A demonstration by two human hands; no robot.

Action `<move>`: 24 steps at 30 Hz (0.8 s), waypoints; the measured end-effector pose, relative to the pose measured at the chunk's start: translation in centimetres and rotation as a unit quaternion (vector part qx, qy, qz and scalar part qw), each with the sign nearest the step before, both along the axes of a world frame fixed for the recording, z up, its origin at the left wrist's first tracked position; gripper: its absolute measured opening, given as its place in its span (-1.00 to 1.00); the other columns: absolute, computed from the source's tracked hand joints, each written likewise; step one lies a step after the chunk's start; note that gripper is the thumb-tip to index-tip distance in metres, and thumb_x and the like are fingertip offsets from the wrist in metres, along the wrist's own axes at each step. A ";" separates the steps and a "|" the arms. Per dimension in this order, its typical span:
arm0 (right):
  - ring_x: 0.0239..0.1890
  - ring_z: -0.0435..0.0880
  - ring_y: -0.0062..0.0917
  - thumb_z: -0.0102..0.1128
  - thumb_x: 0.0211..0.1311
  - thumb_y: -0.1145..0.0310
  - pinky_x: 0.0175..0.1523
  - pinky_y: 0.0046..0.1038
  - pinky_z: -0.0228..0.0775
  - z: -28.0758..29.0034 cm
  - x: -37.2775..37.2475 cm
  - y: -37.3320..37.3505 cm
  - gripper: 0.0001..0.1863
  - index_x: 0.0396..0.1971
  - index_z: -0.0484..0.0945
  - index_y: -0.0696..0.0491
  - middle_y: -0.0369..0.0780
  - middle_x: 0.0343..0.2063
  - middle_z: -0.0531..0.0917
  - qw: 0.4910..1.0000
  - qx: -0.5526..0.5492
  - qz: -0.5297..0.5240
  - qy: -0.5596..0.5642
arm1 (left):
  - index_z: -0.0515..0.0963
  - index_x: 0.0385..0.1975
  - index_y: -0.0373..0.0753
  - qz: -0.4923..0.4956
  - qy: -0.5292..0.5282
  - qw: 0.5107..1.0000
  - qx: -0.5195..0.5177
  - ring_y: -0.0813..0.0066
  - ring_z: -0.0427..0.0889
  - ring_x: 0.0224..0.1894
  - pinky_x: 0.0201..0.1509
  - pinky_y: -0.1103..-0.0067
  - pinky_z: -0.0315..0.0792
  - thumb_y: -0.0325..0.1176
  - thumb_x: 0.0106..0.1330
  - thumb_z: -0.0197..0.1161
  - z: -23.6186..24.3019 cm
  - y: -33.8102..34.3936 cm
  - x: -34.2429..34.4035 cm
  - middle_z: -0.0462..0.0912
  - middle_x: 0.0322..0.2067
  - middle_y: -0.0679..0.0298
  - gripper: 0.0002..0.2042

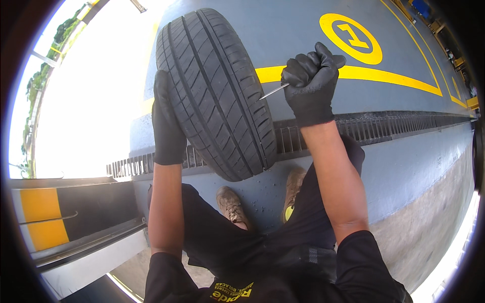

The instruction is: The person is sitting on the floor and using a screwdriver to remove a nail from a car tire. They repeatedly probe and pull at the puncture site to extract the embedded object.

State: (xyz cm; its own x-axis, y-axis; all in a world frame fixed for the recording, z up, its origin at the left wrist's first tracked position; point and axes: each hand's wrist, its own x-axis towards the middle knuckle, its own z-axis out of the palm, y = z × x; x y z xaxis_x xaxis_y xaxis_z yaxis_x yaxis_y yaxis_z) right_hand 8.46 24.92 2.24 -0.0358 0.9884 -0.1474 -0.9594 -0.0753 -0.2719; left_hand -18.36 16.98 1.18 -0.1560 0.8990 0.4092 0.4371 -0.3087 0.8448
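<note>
Tire [214,96] before the shoes [231,204], left hand [166,126] at left — right hand [312,88] at right

Thin metal tool [274,91]: handle hidden inside right hand [310,88]; whether tip touches tire [214,96], hard to tell. Left hand [168,126]: palm out of sight. Right shoe [293,188] partly behind trouser leg [312,207]. Items [458,63] along right rim too small, blurred. Outdoor area [91,101] lost in glare.

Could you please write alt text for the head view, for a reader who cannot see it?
A black-gloved right grip holds a thin metal tool, its tip at the right edge of a black tire, while the black-gloved left grip rests against the tire's left side. Below are a blue-gray floor with yellow markings and a dark drain grate.
</note>
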 end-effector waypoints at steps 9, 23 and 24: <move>-0.73 -0.16 -0.66 0.03 0.48 0.21 -0.63 -0.54 -0.29 -1.6 -0.9 0.1 -0.45 -0.71 -0.03 -0.19 -0.46 -0.76 -0.07 0.995 0.056 0.036 0.073 | 0.17 0.49 -0.31 -0.011 0.075 0.995 0.064 0.12 0.35 0.42 0.47 0.33 0.32 -0.22 0.56 0.10 -1.9 -0.2 -0.1 0.35 0.38 0.00 -0.42; -0.73 -0.10 -0.65 -0.02 0.40 0.27 -0.62 -0.50 -0.27 -0.4 -3.6 0.3 -0.54 -0.68 0.00 -0.17 -0.45 -0.75 -0.03 0.997 0.009 0.063 0.050 | 0.18 0.45 -0.40 -0.008 -0.193 0.977 -0.095 0.22 0.56 0.21 0.24 0.41 0.51 0.30 0.50 -0.06 1.7 -0.1 2.7 0.48 0.20 -0.03 -0.16; -0.73 -0.09 -0.65 -0.01 0.41 0.26 -0.62 -0.50 -0.26 -0.3 -3.1 0.6 -0.53 -0.69 0.01 -0.17 -0.45 -0.75 -0.03 0.997 0.027 0.064 0.033 | 0.18 0.44 -0.41 -0.014 -0.171 0.982 -0.079 0.21 0.56 0.20 0.24 0.41 0.51 0.32 0.49 -0.06 1.6 0.0 2.5 0.49 0.20 -0.05 -0.14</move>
